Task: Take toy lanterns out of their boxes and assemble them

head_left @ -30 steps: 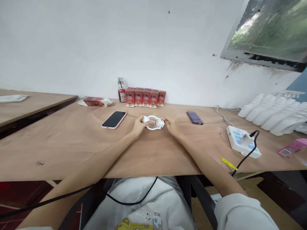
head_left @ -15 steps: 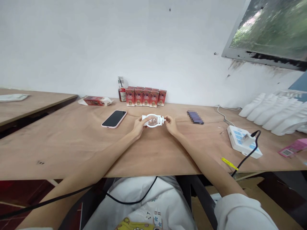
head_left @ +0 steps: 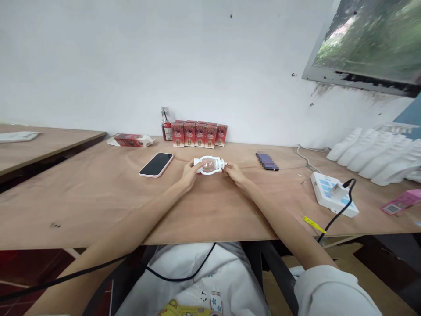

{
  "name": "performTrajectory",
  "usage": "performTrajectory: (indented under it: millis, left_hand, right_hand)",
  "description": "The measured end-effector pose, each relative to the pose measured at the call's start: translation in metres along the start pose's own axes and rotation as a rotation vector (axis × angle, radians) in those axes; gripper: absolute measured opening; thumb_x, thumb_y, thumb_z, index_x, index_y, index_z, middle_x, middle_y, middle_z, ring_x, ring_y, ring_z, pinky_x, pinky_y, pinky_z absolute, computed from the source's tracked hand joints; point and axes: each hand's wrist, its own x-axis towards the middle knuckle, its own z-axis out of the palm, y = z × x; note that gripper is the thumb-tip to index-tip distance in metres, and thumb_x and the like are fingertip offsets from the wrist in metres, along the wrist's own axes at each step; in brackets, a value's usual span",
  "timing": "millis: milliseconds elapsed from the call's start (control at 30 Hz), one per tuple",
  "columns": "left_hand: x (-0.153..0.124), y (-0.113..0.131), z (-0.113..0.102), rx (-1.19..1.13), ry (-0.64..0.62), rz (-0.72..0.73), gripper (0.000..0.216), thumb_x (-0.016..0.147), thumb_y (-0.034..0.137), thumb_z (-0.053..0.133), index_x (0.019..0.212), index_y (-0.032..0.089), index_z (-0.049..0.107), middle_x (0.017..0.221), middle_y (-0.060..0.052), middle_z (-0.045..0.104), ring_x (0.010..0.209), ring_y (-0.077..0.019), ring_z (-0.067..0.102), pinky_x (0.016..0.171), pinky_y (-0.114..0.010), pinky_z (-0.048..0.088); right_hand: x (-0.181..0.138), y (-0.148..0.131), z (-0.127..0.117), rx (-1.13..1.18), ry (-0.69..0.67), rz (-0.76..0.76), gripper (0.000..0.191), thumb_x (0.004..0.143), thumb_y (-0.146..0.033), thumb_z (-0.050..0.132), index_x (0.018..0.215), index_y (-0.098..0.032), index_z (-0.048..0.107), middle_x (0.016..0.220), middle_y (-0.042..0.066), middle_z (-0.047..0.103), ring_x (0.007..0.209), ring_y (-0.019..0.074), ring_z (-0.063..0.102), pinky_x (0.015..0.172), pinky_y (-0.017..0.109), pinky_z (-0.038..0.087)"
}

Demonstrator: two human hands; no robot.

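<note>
Head: left hand [head_left: 188, 172], right hand [head_left: 234, 172] seemingly grip ring [head_left: 209, 166], well inside table [head_left: 204, 210] edges.

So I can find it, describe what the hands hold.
On the long brown wooden table, before the row of red cartons, left hand and right hand hold a small white plastic ring. Unlike the flat pink-cased phone, its middle is clear.

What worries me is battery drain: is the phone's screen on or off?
Off, it seems: the phone lies face up on the table, its screen uniformly black, no glow.
</note>
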Motion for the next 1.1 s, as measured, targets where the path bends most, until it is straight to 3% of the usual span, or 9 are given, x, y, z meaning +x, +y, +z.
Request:
performTrajectory:
  millis: [133,300,467,567,633,767,833,1000,1100]
  left_hand:
    - [0.005,0.003,-0.004,-0.052,0.007,-0.021,0.040,0.050,0.037,0.080,0.076,0.013,0.062,0.072,-0.004,0.063,0.066,-0.0140,0.058,0.052,-0.022,0.043]
    - [0.009,0.001,-0.009,0.053,-0.024,-0.028,0.039,0.049,0.037,0.079,0.074,0.013,0.061,0.068,-0.001,0.061,0.060,-0.0130,0.055,0.048,-0.022,0.039]
    - [0.011,-0.005,-0.007,0.342,0.022,0.102,0.043,0.047,0.038,0.080,0.074,0.016,0.055,0.068,0.001,0.058,0.062,-0.0133,0.054,0.055,-0.023,0.040]
    - [0.009,-0.009,-0.008,0.621,-0.015,0.214,0.043,0.051,0.042,0.079,0.076,0.018,0.054,0.070,0.000,0.061,0.067,-0.0164,0.056,0.060,-0.026,0.041]
    - [0.005,-0.009,-0.008,0.732,-0.070,0.253,0.042,0.054,0.044,0.078,0.079,0.019,0.054,0.079,-0.003,0.064,0.073,-0.0196,0.059,0.065,-0.028,0.043]
    - [-0.004,-0.008,-0.007,0.756,-0.168,0.257,0.045,0.054,0.039,0.078,0.087,0.021,0.055,0.090,-0.006,0.067,0.086,-0.0255,0.063,0.074,-0.032,0.044]
    - [-0.006,-0.007,-0.005,0.786,-0.170,0.261,0.043,0.054,0.037,0.078,0.088,0.021,0.056,0.091,-0.007,0.068,0.089,-0.0280,0.063,0.076,-0.033,0.044]
    - [-0.001,-0.011,-0.007,0.786,-0.211,0.254,0.041,0.058,0.031,0.075,0.095,0.020,0.060,0.095,-0.007,0.069,0.091,-0.0291,0.063,0.078,-0.035,0.045]
    - [0.005,-0.013,-0.010,0.718,-0.263,0.257,0.047,0.058,0.025,0.072,0.103,0.019,0.060,0.103,-0.008,0.068,0.097,-0.0290,0.062,0.084,-0.036,0.045]
  right_hand:
    - [0.000,0.001,-0.003,-0.020,0.006,-0.009,0.027,0.072,-0.040,0.057,0.085,-0.017,0.055,0.058,-0.003,0.059,0.049,0.0089,0.050,0.051,0.022,0.038]
    - [0.001,0.002,-0.008,-0.162,0.100,-0.087,0.016,0.074,-0.030,0.058,0.083,-0.017,0.055,0.055,-0.004,0.058,0.056,0.0120,0.055,0.063,0.026,0.042]
    - [0.000,-0.003,-0.019,-0.367,0.299,-0.168,0.013,0.081,-0.026,0.053,0.089,-0.018,0.059,0.062,-0.001,0.058,0.068,0.0180,0.056,0.073,0.032,0.041]
    - [-0.004,-0.009,-0.024,-0.624,0.494,-0.335,0.018,0.087,-0.030,0.048,0.087,-0.018,0.061,0.072,0.005,0.062,0.076,0.0212,0.056,0.075,0.034,0.040]
    - [-0.008,-0.016,-0.023,-0.753,0.532,-0.529,0.024,0.090,-0.032,0.045,0.085,-0.018,0.063,0.075,0.007,0.063,0.076,0.0210,0.055,0.074,0.034,0.039]
    - [-0.019,-0.031,-0.013,-0.945,0.391,-0.984,0.024,0.091,-0.030,0.047,0.082,-0.019,0.066,0.073,0.006,0.064,0.073,0.0179,0.052,0.071,0.033,0.035]
    - [-0.024,-0.035,-0.007,-1.022,0.310,-1.140,0.019,0.090,-0.028,0.050,0.085,-0.020,0.067,0.077,0.005,0.066,0.072,0.0166,0.050,0.070,0.033,0.031]
    - [-0.031,-0.031,0.000,-1.116,0.183,-1.165,0.019,0.090,-0.028,0.051,0.083,-0.019,0.066,0.083,0.006,0.067,0.074,0.0162,0.049,0.069,0.033,0.027]
    - [-0.032,-0.026,0.001,-1.183,0.130,-1.200,0.021,0.091,-0.031,0.049,0.093,-0.019,0.066,0.089,0.007,0.067,0.077,0.0173,0.050,0.070,0.033,0.028]
